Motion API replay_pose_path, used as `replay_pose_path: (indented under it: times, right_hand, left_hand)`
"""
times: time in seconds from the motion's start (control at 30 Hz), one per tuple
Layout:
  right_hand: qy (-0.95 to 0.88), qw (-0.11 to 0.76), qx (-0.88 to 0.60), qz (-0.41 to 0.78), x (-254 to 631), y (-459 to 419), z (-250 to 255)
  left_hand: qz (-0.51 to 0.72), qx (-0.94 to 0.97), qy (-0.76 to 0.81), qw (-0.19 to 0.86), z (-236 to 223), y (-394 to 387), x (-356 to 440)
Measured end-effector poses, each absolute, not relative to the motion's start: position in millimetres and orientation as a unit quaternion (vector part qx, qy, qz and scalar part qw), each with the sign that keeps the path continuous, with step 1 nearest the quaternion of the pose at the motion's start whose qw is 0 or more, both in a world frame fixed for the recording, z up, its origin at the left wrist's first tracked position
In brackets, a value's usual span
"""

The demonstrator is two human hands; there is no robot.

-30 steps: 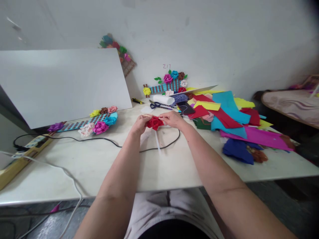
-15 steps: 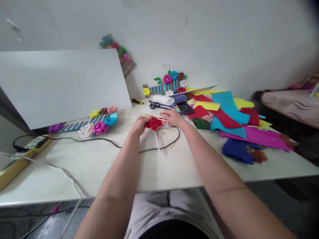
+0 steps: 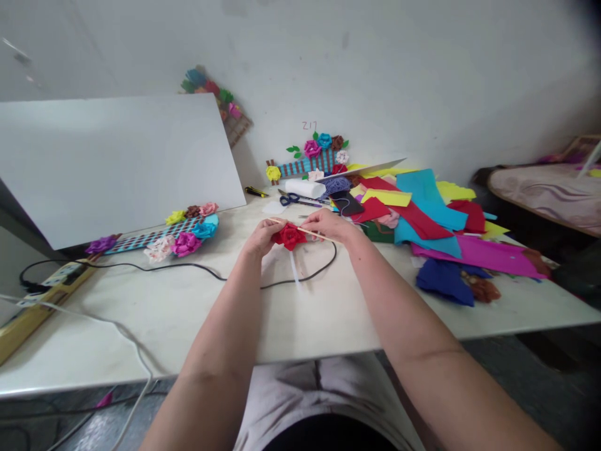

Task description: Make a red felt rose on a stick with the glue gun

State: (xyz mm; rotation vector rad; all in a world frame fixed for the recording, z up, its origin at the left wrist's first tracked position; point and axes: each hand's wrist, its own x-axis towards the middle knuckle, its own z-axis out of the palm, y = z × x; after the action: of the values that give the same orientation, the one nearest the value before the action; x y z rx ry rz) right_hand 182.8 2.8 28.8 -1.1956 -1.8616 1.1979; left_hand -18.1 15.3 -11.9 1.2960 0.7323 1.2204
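Observation:
Over the middle of the table, my left hand (image 3: 263, 238) is closed on the left side of a red paper flower (image 3: 292, 237). My right hand (image 3: 325, 223) is just right of the flower, its fingers pinched on a thin pale wooden stick (image 3: 323, 236). That stick slants from the flower's edge down to the right, under my right hand. Just below the flower is a whitish translucent strip (image 3: 294, 268). Part of something pale shows beneath my right hand, too hidden to name.
A black cord (image 3: 178, 265) curves across the table from a power strip (image 3: 56, 279). Paper flowers on a woven panel (image 3: 159, 235) lie left, below a white board (image 3: 117, 163). Scissors (image 3: 291, 199), a cutter (image 3: 256, 191) and coloured paper (image 3: 432, 207) lie behind and right.
The stick at my right hand has swung and now shows longer, slanting down to the right. My left hand stays on the red flower. The whole view has shifted slightly.

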Motion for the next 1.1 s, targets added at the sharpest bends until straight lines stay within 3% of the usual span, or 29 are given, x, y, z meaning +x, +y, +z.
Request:
replay_pose_path:
  times: [0.47,0.8,1.1]
  right_hand:
    - [-0.662,0.295,-0.498,0.476,179.4,-3.7,36.0]
    - [-0.658,0.302,-0.453,0.520,183.3,2.4,30.8]
    - [-0.667,0.290,-0.484,0.486,181.4,1.8,28.2]
  left_hand:
    - [0.525,0.551,0.296,0.577,-11.9,16.1,-17.6]
    - [0.531,0.540,0.308,0.576,-11.7,16.0,-16.5]
    - [0.521,0.545,0.298,0.586,-11.8,15.4,-16.5]
